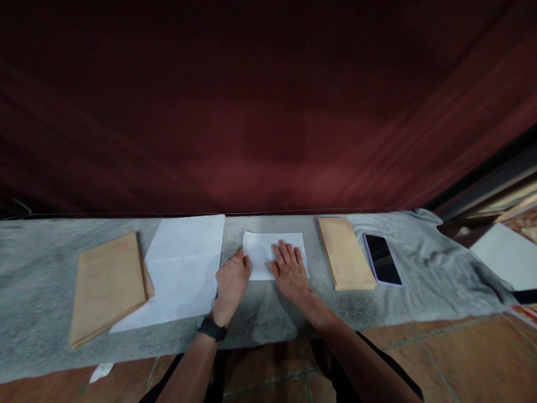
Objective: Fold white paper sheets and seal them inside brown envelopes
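Note:
A folded sheet of white paper [260, 246] lies crosswise on the grey cloth in front of me. My left hand [233, 275] is closed at its left edge, thumb on top, gripping the paper there. Fingers spread, my right hand [290, 270] rests flat on the right half of the same sheet. Left of my hands are larger white sheets [188, 274] with a crease across them. Brown paper envelopes [109, 280] overlap their left side. To the right of the folded paper sits a neat stack of narrow brown envelopes [347, 254].
A smartphone [382, 260] in a pale purple case lies beside the narrow stack. Grey cloth [436, 280] covers the long surface, wrinkled at its right end. Behind it hangs a dark red curtain [268, 140]. A white scrap [101, 371] is on the tiled floor.

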Demonstrator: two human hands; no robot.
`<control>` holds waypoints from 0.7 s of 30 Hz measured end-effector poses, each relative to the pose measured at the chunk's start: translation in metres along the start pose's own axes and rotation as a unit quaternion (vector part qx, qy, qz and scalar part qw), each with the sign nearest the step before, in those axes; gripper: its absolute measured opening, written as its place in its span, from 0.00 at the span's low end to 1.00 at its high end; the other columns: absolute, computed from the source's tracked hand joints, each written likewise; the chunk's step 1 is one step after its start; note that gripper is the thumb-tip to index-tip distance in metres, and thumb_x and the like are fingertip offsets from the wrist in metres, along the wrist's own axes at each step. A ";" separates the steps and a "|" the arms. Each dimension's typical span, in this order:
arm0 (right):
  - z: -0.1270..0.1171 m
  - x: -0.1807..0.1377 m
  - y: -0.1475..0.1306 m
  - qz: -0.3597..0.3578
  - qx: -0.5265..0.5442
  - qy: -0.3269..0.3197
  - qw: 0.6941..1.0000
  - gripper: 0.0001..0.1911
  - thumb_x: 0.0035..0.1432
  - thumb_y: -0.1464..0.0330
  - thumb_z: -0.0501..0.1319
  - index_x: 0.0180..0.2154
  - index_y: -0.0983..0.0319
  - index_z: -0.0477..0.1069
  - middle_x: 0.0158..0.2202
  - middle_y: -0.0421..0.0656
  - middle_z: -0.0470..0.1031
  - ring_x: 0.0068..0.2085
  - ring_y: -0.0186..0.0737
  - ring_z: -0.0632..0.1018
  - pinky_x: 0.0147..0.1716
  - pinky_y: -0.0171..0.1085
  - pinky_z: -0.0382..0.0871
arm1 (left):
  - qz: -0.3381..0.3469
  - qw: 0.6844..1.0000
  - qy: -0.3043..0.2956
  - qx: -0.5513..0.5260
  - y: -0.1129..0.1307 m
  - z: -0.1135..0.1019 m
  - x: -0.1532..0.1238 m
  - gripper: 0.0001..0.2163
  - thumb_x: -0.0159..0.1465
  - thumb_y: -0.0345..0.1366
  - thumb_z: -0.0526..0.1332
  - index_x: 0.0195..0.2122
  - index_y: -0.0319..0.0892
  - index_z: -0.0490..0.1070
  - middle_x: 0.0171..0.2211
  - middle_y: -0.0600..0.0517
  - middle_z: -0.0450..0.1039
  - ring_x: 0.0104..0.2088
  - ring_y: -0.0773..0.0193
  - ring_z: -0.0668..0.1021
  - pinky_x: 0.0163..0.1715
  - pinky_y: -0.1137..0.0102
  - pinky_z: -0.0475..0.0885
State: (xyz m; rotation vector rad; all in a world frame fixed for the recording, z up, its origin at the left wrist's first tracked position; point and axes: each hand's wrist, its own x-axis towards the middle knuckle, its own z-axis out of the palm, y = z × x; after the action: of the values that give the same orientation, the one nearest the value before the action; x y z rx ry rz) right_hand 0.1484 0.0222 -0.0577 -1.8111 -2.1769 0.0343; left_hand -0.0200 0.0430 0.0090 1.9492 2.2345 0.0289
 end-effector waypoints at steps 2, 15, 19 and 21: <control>0.000 0.001 0.000 -0.001 0.000 -0.001 1.000 0.29 0.72 0.59 0.50 0.70 0.61 0.54 0.72 0.49 0.51 0.71 0.53 0.56 0.68 0.57 0.47 | 0.001 1.000 0.011 0.014 0.001 0.001 -0.002 0.16 0.72 0.37 0.47 0.51 0.38 0.71 0.36 0.40 0.80 0.39 0.50 0.83 0.35 0.65 0.73; 0.000 0.001 -0.002 0.002 0.002 -0.015 1.000 0.29 0.72 0.59 0.49 0.70 0.61 0.53 0.72 0.49 0.50 0.71 0.53 0.56 0.69 0.57 0.43 | 0.058 0.990 0.128 0.006 0.010 0.009 -0.009 0.17 0.71 0.31 0.47 0.56 0.34 0.67 0.51 0.34 0.74 0.53 0.47 0.76 0.54 0.56 0.68; -0.004 0.002 -0.002 -0.002 -0.009 -0.038 0.999 0.29 0.72 0.63 0.48 0.71 0.61 0.51 0.73 0.48 0.47 0.71 0.53 0.55 0.69 0.58 0.44 | 0.207 0.966 0.130 -0.088 0.026 0.031 -0.012 0.23 0.73 0.38 0.47 0.67 0.35 0.58 0.68 0.38 0.59 0.68 0.51 0.62 0.65 0.56 0.59; -0.007 0.001 -0.002 -0.006 -0.020 -0.052 0.998 0.29 0.71 0.67 0.48 0.71 0.62 0.51 0.73 0.48 0.46 0.72 0.53 0.53 0.69 0.57 0.44 | 0.253 0.956 0.111 -0.095 0.032 0.043 -0.014 0.25 0.73 0.42 0.47 0.68 0.37 0.56 0.70 0.41 0.56 0.71 0.53 0.56 0.68 0.54 0.53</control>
State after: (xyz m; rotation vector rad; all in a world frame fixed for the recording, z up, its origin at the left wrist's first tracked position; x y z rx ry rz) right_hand 0.1479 0.0218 -0.0507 -1.8568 -2.2750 0.0856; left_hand 0.0198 0.0297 -0.0279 2.4410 1.6990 0.5312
